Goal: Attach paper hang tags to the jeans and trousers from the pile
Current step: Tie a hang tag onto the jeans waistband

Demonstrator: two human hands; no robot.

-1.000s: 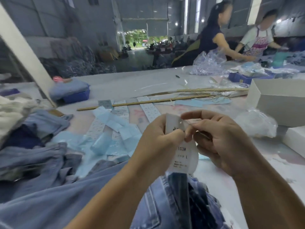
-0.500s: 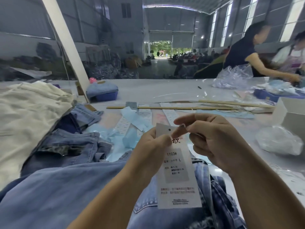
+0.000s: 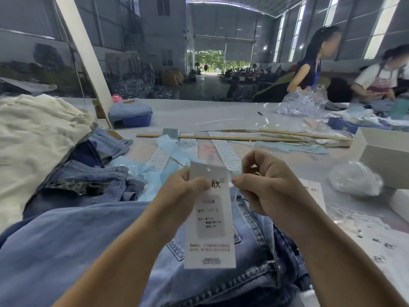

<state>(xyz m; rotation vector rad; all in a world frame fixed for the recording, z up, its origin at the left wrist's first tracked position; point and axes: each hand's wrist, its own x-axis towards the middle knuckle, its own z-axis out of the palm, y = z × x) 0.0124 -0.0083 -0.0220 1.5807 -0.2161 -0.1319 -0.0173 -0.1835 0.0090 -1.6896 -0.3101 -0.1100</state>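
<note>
My left hand (image 3: 180, 192) pinches a long white printed hang tag (image 3: 210, 231) near its top, just below the punched hole. The tag hangs upright over light blue jeans (image 3: 223, 286) spread in front of me. My right hand (image 3: 267, 185) is just right of the tag's top with its fingers curled and the thumb pressed to the forefinger. It seems to pinch a thin string, which is barely visible. A pile of cream trousers (image 3: 35, 138) and darker jeans (image 3: 88, 185) lies at the left.
Sticker strips (image 3: 228, 152), pale blue paper scraps (image 3: 174, 151) and wooden sticks (image 3: 223, 138) lie on the table beyond my hands. At the right stand a white box (image 3: 386, 156) and a clear plastic bag (image 3: 354, 179). Two people (image 3: 309, 67) work at the far right.
The tag has swung down to hang full length. My right hand has drawn away from the tag's hole, a little to the right. The camera has tilted up.
</note>
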